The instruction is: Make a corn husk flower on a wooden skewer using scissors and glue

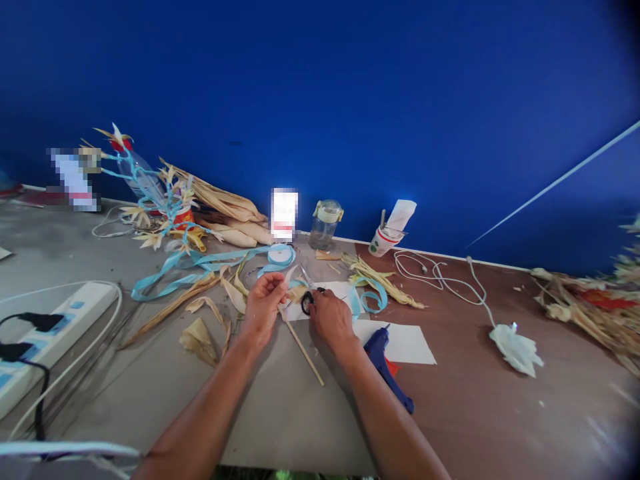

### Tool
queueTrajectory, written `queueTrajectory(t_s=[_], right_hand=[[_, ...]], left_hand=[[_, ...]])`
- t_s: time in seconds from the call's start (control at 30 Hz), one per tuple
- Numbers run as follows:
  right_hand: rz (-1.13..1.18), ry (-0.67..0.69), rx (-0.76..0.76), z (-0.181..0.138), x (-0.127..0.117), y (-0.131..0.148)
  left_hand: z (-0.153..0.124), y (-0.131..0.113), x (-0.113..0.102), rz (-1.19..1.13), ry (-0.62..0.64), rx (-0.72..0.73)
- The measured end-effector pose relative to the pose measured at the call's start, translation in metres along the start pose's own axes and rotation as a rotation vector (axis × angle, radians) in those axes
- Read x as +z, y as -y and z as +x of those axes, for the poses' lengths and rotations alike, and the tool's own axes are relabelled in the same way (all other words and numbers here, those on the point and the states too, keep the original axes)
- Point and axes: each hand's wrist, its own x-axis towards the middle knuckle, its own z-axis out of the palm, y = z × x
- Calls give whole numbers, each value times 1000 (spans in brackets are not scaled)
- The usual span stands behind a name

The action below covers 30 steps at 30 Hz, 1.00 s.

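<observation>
My left hand (263,310) is closed in a pinch on a pale strip of corn husk (291,275). Just right of it, my right hand (333,320) is closed around the black handles of a pair of scissors (307,303), whose blades point away from me near the husk. A thin stick (305,350) slants over the table below both hands. Behind them lie a roll of light blue ribbon (281,255) and white paper (345,291). A blue glue gun (383,357) rests beside my right forearm, partly on another white sheet (413,343).
Dried husks (170,310) are scattered left; a blue-wrapped branch with husk flowers (143,190) stands behind. A glass jar (325,223) and paper cup (384,240) stand along the blue wall. A power strip (75,313) lies left, a white cable (463,297) right.
</observation>
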Motion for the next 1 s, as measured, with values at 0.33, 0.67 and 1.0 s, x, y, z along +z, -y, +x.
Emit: queueTrajectory(t_s=[0.33, 0.67, 1.0], right_hand=[[7, 55, -17, 0, 0, -2], [994, -260, -69, 3, 3, -3], [1878, 76, 87, 4, 9, 3]], left_hand=[[1, 0, -3, 78, 8, 41], [0, 1, 1, 161, 75, 97], [-13, 6, 8, 265, 279, 40]])
